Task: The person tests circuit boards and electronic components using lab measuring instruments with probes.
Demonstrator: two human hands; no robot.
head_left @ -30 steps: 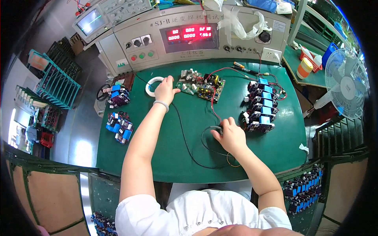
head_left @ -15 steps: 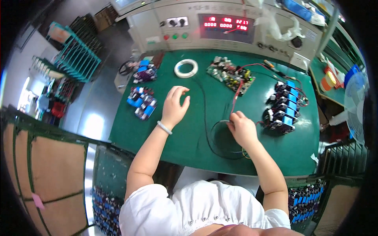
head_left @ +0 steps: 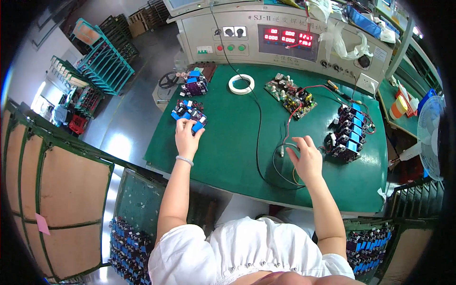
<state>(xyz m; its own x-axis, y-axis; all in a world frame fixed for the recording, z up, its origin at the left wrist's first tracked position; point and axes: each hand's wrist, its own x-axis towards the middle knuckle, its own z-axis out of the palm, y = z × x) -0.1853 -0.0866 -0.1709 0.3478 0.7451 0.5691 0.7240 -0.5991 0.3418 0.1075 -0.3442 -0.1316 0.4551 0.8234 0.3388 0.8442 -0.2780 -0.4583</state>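
My left hand [head_left: 187,137] is at the left of the bench, thumb and fingers closed on the near edge of a small blue-and-black circuit module [head_left: 198,118]. Another such module [head_left: 182,110] lies right against it. My right hand [head_left: 308,159] hovers with thumb and fingers apart, holding nothing. Just left of it, a white plug [head_left: 282,151] on a thin red lead lies on the bench. That lead runs up to a populated circuit board [head_left: 297,100]. A dark looped cable [head_left: 274,166] lies below the plug.
A row of blue-and-black modules [head_left: 349,133] stands at the right. Farther back are a white tape roll [head_left: 241,90], another module [head_left: 194,86] and a test console [head_left: 256,57] with red digits. A white fan [head_left: 430,135] stands at the right edge.
My left hand has moved left from the bench middle onto the module. My right hand has let go of the plug and opened. The view has shifted slightly.
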